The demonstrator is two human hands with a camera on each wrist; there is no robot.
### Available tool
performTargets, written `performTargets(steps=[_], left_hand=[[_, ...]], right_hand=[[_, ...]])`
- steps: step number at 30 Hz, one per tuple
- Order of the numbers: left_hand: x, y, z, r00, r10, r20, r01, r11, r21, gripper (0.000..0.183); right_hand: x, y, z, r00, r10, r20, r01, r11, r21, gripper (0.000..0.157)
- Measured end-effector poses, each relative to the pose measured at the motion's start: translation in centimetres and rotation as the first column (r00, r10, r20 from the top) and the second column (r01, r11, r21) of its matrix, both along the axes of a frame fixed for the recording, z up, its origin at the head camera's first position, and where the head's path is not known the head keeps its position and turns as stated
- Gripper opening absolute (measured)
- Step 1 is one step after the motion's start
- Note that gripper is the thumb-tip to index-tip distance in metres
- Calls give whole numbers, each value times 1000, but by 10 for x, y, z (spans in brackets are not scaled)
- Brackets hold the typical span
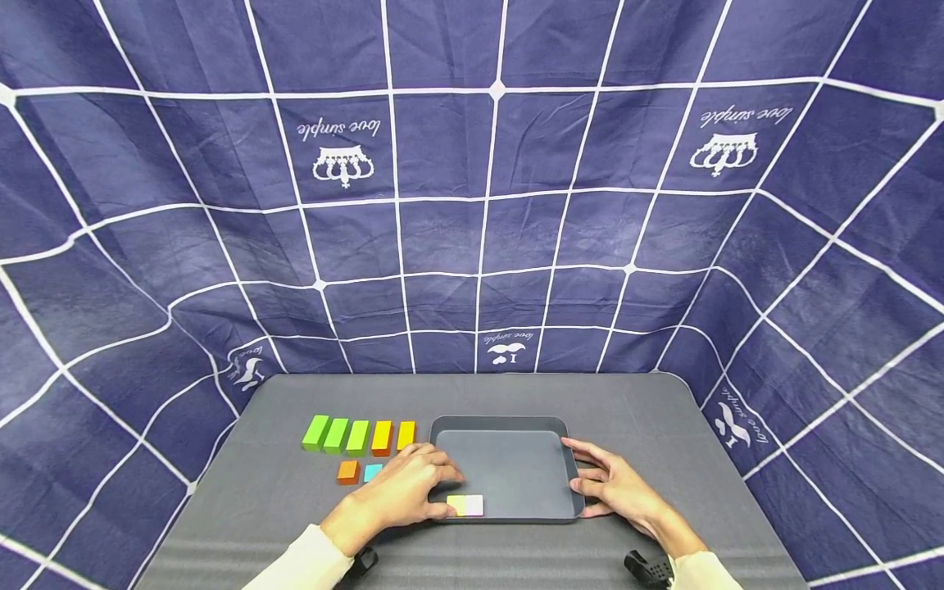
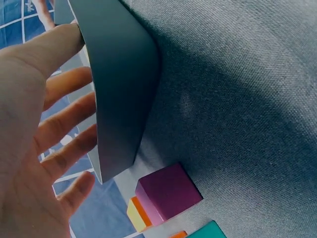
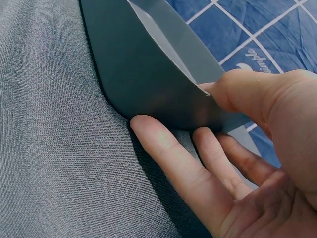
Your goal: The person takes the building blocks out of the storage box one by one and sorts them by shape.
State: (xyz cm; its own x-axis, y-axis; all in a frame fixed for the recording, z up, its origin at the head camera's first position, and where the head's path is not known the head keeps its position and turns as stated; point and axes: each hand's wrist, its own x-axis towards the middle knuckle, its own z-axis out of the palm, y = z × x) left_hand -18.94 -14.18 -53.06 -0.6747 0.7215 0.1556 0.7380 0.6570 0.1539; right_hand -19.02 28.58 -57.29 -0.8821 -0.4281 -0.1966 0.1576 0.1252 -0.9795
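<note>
A dark grey rectangular tray [image 1: 509, 467] lies on the table. A small yellow block [image 1: 456, 506] and a whitish block [image 1: 474, 506] sit side by side inside its near left corner. My left hand [image 1: 409, 485] reaches over the tray's left rim; its thumb is at the yellow block, its other fingers spread apart. In the left wrist view, the tray wall hides those fingertips. My right hand [image 1: 615, 490] grips the tray's right side, with the thumb [image 3: 237, 91] over the rim and fingers against the outer wall.
Left of the tray stands a row of several green blocks [image 1: 336, 436] and yellow blocks [image 1: 382, 438]. Nearer are an orange cube [image 1: 348, 473] and a light blue block [image 1: 373, 472]. The left wrist view shows a purple block [image 2: 171, 193] beside the tray. Blue gridded cloth [image 1: 442, 238] encloses the table.
</note>
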Motion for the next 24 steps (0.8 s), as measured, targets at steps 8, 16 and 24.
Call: performTargets(steps=[8,16,24], left_hand=[[-5,1,-2,1000,-1,-16,1,1000,3,26],[-5,2,-2,1000,4,26,-4,1000,-10,32],[-6,2,-3,998,17,61,-19,999,28,29]], right_hand=[[0,0,0,1000,-8,-9,8,1000,8,83],[0,1,0,1000,-6,-8,6,1000,9,83],[0,1,-1,1000,-7,-4,7,1000,11,83]])
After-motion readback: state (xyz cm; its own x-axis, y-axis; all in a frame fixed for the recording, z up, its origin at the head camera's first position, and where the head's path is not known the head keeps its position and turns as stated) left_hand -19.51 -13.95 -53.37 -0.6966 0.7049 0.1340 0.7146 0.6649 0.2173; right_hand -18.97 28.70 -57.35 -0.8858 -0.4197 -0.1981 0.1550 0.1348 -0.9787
